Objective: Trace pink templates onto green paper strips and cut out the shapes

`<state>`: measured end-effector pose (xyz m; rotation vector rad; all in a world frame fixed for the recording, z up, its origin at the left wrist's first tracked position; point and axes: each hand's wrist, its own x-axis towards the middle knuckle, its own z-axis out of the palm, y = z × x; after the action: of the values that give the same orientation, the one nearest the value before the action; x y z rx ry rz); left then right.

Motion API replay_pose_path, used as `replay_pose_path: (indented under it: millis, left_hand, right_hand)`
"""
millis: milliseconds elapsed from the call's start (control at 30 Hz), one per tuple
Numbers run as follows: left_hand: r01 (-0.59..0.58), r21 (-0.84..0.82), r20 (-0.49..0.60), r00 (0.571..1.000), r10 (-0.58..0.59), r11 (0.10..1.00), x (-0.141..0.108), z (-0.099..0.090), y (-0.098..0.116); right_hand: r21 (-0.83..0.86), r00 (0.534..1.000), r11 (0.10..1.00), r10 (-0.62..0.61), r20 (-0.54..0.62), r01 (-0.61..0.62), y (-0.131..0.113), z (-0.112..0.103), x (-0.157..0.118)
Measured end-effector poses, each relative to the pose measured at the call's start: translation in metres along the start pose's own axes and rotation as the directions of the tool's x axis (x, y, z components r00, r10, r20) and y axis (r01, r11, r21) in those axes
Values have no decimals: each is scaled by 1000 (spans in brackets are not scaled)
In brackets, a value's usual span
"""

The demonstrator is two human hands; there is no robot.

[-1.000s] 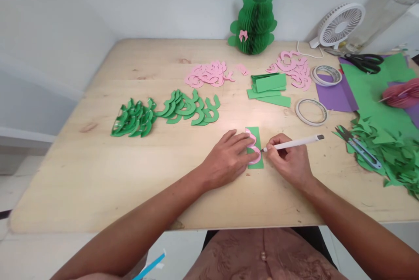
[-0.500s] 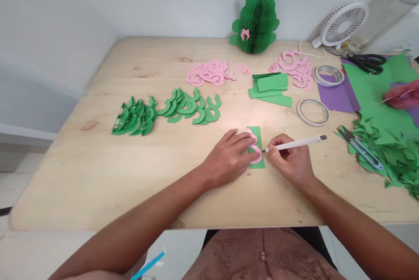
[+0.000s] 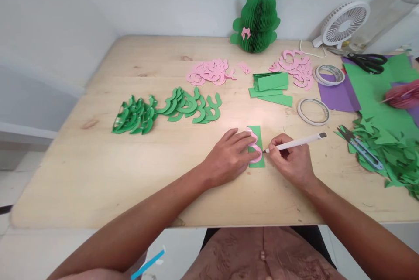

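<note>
Under the fingers of my left hand (image 3: 227, 157) lies a curvy pink paper cutout (image 3: 258, 155), pressed down on a green paper strip (image 3: 260, 165). That hand rests flat with its fingers stretched out, hiding part of the cutout. My right hand (image 3: 292, 161) pinches a white pen (image 3: 304, 141), its tip at the cutout's right edge near the strip's border. Above the strip lie several green paper strips (image 3: 273, 82) in a small stack. Left of my hands are piles of green curvy cutouts (image 3: 198, 107) and folded green pieces (image 3: 135, 115).
Pink cutouts (image 3: 211, 72) lie farther back, before a green honeycomb paper figure (image 3: 258, 22). To the right are tape rolls (image 3: 313, 111), thread snips (image 3: 363, 149), green scraps (image 3: 396, 162), black scissors (image 3: 368, 61), pink yarn (image 3: 402, 94) and a white fan (image 3: 345, 25).
Both hands, the pink cutout and the strip keep nearly the same place. The pen's back end has tilted up very slightly. The whole view has shifted a little.
</note>
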<state>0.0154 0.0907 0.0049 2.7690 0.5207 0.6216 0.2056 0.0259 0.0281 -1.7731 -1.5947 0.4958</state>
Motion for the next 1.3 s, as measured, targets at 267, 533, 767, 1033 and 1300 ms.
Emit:
replay_pose_path:
  millis: [267,533,767,1033,1300]
  left_hand:
    - [-5,2,-6,1000,5,1000,0,1,-1]
    - [-3,0,-4,1000,3,1000,0,1,0]
    - [-3,-4,-7,1000,3,1000,0,0,-1]
    - [0,-3,-4,1000,0,1000,0,0,0]
    - [-2,0,1,1000,2,1000,0,0,0]
  right_hand:
    - [0,1000,1000,12,6,-12,1,0,-1]
    - [17,1000,1000,18,9,-18,1,0,-2]
    - [18,999,999,29,20,-29,1,0,-2]
    - [24,1000,1000,17,26,-18,1,0,-2]
    - [47,999,998,47,3,-47,1,-2,-1]
